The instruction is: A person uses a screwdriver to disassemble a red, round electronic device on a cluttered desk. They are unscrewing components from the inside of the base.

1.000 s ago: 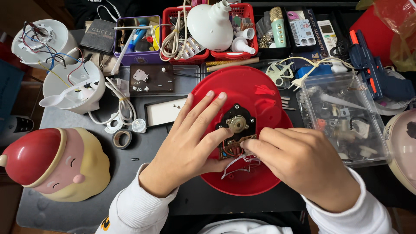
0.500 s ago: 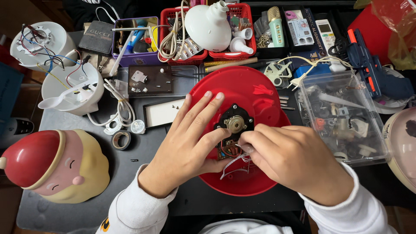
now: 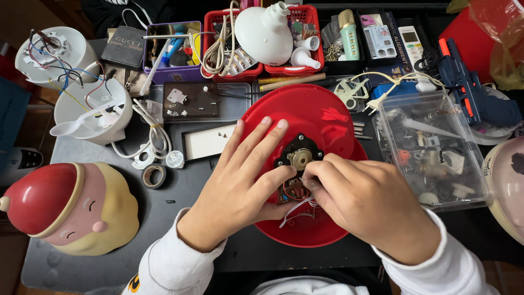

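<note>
The red plastic shell (image 3: 314, 117) lies open side up at the middle of the worktop (image 3: 180, 191), a round motor hub (image 3: 300, 158) at its centre and a small circuit board (image 3: 295, 191) with thin white wires (image 3: 297, 210) just below the hub, at six o'clock. It looks like a light, stiff moulding, probably a bit slick on its curved wall, so the broad rim is the safe place to hold; the board and wires look fragile and want fingertip handling only. The left hand (image 3: 243, 188) is spread flat over the shell at nine o'clock from the hub, fingers wide and pressing it down. The right hand (image 3: 371, 199) comes in from three o'clock, fingers narrow and pinched at the board's edge; whether they actually grip a wire I cannot tell. Outward now: a clear parts box (image 3: 431, 150) at three o'clock, red baskets (image 3: 256, 33) at twelve, a white housing with coloured wires (image 3: 95, 112) at ten, and a red-capped figure-shaped lamp (image 3: 68, 207) at eight.
</note>
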